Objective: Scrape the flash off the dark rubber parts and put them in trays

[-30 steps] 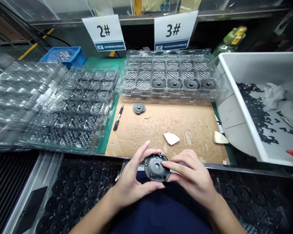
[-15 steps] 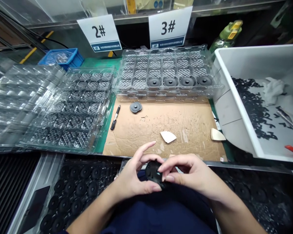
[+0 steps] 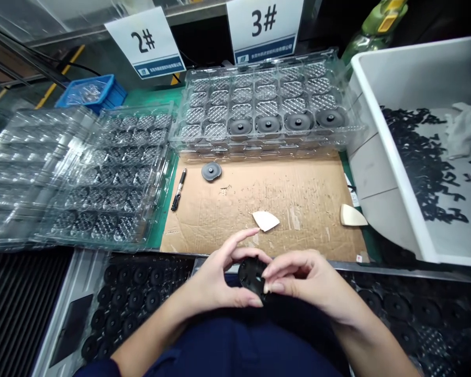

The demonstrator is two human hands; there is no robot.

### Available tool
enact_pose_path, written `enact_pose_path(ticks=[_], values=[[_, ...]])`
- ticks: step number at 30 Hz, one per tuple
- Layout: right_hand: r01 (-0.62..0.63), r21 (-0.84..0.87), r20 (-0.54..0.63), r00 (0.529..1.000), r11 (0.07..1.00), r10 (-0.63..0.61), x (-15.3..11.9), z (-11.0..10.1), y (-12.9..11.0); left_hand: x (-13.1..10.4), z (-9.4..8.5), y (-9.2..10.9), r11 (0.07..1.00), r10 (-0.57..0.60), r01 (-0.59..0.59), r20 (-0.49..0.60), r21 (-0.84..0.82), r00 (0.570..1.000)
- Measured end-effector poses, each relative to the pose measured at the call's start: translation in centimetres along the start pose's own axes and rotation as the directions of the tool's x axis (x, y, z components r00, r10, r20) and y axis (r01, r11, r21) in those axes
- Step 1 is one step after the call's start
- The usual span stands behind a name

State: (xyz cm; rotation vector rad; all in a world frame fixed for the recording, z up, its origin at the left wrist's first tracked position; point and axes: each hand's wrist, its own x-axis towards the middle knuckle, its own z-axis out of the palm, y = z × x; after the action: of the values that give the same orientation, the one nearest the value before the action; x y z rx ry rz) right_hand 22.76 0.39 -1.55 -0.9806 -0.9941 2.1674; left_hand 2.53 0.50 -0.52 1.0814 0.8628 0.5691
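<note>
A round black plastic disc (image 3: pixel 251 274) is held up between my two hands, close to my body and in front of the bench edge. My left hand (image 3: pixel 220 277) grips it by the rim, thumb below and fingers above. With thumb and fingertips pinched at the disc's right side, my right hand (image 3: pixel 302 275) also has hold of it; anything small between those fingertips is hidden. Just beyond my hands, a cream wedge-shaped block (image 3: pixel 266 220) lies on the cardboard sheet (image 3: pixel 227 220). Farther off on the cardboard rests a grey disc (image 3: pixel 211 171).
Clear blister trays (image 3: pixel 267 94) stand at the back, several discs in the front row. More trays (image 3: pixel 113 173) are at left. A white bin (image 3: pixel 396 157) with small black parts stands at right. A pen (image 3: pixel 179 189) and a second cream block (image 3: pixel 352 215) lie on the bench.
The camera view has tilted and shifted slightly, so the bench items sit a little differently. Both hands keep hold of the black disc, which looks slightly turned.
</note>
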Motion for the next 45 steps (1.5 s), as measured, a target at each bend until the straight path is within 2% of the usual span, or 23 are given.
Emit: enact_pose_path(ticks=[3,6,8,10,12,14,16,17,19,21,22,23,25,27,30,33,34,36,38,40,41,43,45], values=[[0.032,-0.071,-0.099,0.994,0.997,-0.039,-0.2,-0.5,0.3,0.7,0.0,0.3,0.999,0.008,-0.008,-0.001,0.054,1.000],[0.047,-0.101,-0.135,0.989,0.994,-0.061,-0.3,-0.8,0.4,1.4,-0.2,0.6,0.989,0.015,-0.016,0.006,0.148,1.000],[0.064,-0.145,-0.141,0.986,0.987,-0.085,-0.2,-1.1,0.6,1.6,-0.5,0.5,0.964,-0.049,0.043,0.016,0.261,0.999],[0.098,-0.274,-0.212,0.964,0.957,-0.159,0.0,-1.8,0.9,1.3,-1.3,0.2,0.918,-0.141,0.140,-0.027,0.371,0.990],[0.114,-0.483,-0.353,0.882,0.868,-0.312,0.3,-3.2,1.4,0.4,-2.7,-0.1,0.872,-0.174,0.224,-0.152,0.436,0.973],[0.058,-0.689,-0.471,0.723,0.723,-0.506,0.8,-5.3,2.1,-1.2,-4.8,0.0,0.826,-0.131,0.290,-0.335,0.483,0.933],[-0.056,-0.811,-0.499,0.585,0.582,-0.639,1.3,-7.7,2.9,-3.5,-7.4,0.6,0.759,-0.030,0.381,-0.555,0.528,0.831],[-0.104,-0.844,-0.487,0.557,0.526,-0.673,1.6,-9.0,3.4,-4.7,-8.9,1.1,0.722,0.046,0.432,-0.660,0.541,0.750],[-0.154,-0.879,-0.454,0.561,0.451,-0.692,2.1,-10.9,4.1,-7.3,-11.8,2.0,0.645,0.224,0.534,-0.803,0.547,0.551],[-0.172,-0.893,-0.434,0.578,0.416,-0.691,2.4,-12.1,4.6,-9.4,-14.6,2.5,0.564,0.382,0.622,-0.839,0.543,0.387],[-0.183,-0.896,-0.431,0.578,0.405,-0.693,2.4,-12.4,4.8,-10.1,-15.9,2.5,0.523,0.426,0.655,-0.833,0.546,0.354],[-0.195,-0.898,-0.430,0.576,0.395,-0.695,2.4,-12.5,4.9,-10.7,-17.0,2.2,0.486,0.448,0.681,-0.825,0.548,0.344],[-0.203,-0.907,-0.415,0.579,0.369,-0.702,2.3,-12.4,5.0,-11.2,-18.7,1.2,0.435,0.436,0.710,-0.819,0.554,0.373],[-0.192,-0.913,-0.401,0.577,0.360,-0.711,2.2,-12.2,5.0,-11.0,-19.5,0.1,0.402,0.426,0.720,-0.811,0.567,0.401],[-0.178,-0.912,-0.402,0.565,0.370,-0.720,2.3,-12.2,5.1,-10.3,-19.0,-0.8,0.347,0.517,0.710,-0.757,0.613,0.400],[-0.181,-0.907,-0.414,0.546,0.381,-0.728,2.5,-12.1,5.2,-8.5,-17.5,-0.1,0.308,0.636,0.644,-0.655,0.700,0.408],[-0.186,-0.903,-0.422,0.540,0.386,-0.728,2.6,-12.1,5.2,-7.4,-16.9,0.2,0.302,0.661,0.604,-0.619,0.737,0.425],[-0.205,-0.896,-0.440,0.534,0.395,-0.722,2.8,-12.0,5.1,-4.4,-15.8,0.7,0.288,0.673,0.498,-0.543,0.818,0.503],[-0.220,-0.890,-0.452,0.530,0.399,-0.717,3.0,-11.9,5.1,-0.4,-14.9,0.5,0.280,0.650,0.373,-0.461,0.885,0.605],[-0.226,-0.890,-0.454,0.524,0.395,-0.721,3.1,-11.8,5.1,4.0,-14.3,-0.3,0.294,0.636,0.276,-0.402,0.915,0.659],[-0.227,-0.891,-0.452,0.521,0.393,-0.724,3.1,-11.8,5.1,6.1,-14.2,-0.8,0.310,0.636,0.244,-0.391,0.919,0.665],[-0.223,-0.892,-0.451,0.520,0.394,-0.725,3.1,-11.7,5.2,9.7,-14.2,-2.2,0.362,0.643,0.217,-0.412,0.906,0.645],[-0.216,-0.891,-0.451,0.516,0.398,-0.728,3.1,-11.7,5.2,11.9,-14.3,-3.4,0.428,0.645,0.209,-0.459,0.879,0.611]])
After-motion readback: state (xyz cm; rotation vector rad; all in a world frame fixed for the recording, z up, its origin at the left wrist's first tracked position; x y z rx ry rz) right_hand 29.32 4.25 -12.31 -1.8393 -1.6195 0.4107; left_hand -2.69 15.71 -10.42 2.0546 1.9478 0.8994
